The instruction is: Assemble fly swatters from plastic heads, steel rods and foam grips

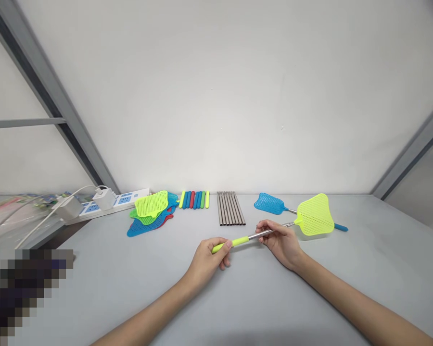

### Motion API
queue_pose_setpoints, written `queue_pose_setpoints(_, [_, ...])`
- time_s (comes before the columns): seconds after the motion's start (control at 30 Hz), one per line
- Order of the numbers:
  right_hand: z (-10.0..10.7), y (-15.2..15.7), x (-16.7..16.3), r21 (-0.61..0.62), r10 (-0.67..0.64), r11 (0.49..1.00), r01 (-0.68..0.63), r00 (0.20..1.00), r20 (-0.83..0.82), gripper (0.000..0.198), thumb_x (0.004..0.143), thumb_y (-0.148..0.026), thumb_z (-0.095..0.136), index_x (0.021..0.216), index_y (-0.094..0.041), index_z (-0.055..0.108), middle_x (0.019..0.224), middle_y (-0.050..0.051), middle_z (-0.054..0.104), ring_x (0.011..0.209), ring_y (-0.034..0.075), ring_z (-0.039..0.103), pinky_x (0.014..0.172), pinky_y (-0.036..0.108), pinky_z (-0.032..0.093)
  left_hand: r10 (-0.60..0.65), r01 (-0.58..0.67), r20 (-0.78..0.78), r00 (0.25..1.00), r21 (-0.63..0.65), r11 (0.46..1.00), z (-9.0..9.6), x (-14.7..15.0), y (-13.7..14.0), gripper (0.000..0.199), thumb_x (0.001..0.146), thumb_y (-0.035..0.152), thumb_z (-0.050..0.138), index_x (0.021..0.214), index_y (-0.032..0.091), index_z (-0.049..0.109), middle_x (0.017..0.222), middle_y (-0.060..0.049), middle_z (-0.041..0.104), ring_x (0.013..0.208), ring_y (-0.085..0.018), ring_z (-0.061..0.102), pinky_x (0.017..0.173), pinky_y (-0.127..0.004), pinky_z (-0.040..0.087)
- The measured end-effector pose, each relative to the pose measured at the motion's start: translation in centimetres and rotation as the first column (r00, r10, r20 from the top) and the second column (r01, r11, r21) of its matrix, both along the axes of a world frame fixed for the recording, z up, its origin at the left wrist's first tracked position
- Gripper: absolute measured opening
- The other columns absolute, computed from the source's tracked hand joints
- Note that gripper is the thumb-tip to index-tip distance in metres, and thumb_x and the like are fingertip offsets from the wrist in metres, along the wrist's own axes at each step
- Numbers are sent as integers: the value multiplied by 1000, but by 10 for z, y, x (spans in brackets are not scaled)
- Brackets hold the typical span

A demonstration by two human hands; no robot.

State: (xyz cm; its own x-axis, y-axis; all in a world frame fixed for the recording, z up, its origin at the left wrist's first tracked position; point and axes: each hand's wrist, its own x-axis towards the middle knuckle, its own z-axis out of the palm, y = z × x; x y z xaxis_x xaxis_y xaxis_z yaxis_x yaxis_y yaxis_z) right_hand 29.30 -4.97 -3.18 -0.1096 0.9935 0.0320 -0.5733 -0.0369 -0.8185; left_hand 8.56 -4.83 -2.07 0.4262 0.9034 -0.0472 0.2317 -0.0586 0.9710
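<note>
A yellow fly swatter (315,215) with a perforated head, a metal shaft and a yellow grip is held in both hands above the table. My left hand (210,257) is closed around the yellow grip, thumb on top. My right hand (282,241) has its fingers curled round the metal shaft, near the swatter's head. Behind the yellow head lies a blue fly swatter (270,203), its blue handle end showing to the right; part of its shaft is hidden.
Several metal tubes (231,208) lie side by side at the back of the grey table (238,298). Coloured handle grips (195,200) form a row to their left. Beyond these is a pile of swatter heads (151,205), near a white power strip (124,199) with plugs and cables.
</note>
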Motion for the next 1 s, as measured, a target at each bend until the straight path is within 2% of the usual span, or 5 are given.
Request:
queue_pose_setpoints(0.13, [-3, 2, 1, 0, -14, 1000, 14, 999, -50, 19, 73, -26, 51, 71, -14, 66, 69, 6, 57, 64, 15, 49, 55, 26, 38, -55, 54, -13, 998, -58, 997, 4, -1, 2, 37, 76, 47, 45, 63, 13, 53, 50, 0, 53, 45, -9, 47, 48, -21, 38])
queue_pose_setpoints(0.33, [-3, 1, 1, -9, -9, 1000, 8, 999, -43, 21, 74, -27, 50, 70, -14, 65, 67, 6, 57, 59, 14, 48, 52, 25, 37, -183, 180, -15, 983, -100, 979, 4, -6, 4, 33, 75, 45, 47, 71, 13, 53, 56, 0, 53, 46, -9, 49, 42, -19, 35])
queue_pose_setpoints(0.77, [-1, 1, 1, 4, 54, 999, -54, 998, 15, 23, 75, -30, 49, 72, -14, 64, 66, 6, 56, 59, 14, 48, 54, 26, 37, -236, 231, -34, 971, -112, 966, 8, -6, 0, 38, 76, 49, 45, 80, 13, 55, 49, 2, 49, 43, -8, 44, 44, -18, 30])
queue_pose_setpoints(1.0, [1, -1, 0, 11, 88, 996, -89, 996, 31, 24, 75, -31, 49, 71, -13, 64, 66, 6, 56, 59, 14, 48, 55, 27, 37, -259, 254, -68, 964, -74, 964, 9, -6, -3, 39, 77, 50, 43, 79, 14, 56, 48, 3, 48, 42, -7, 42, 44, -18, 30])
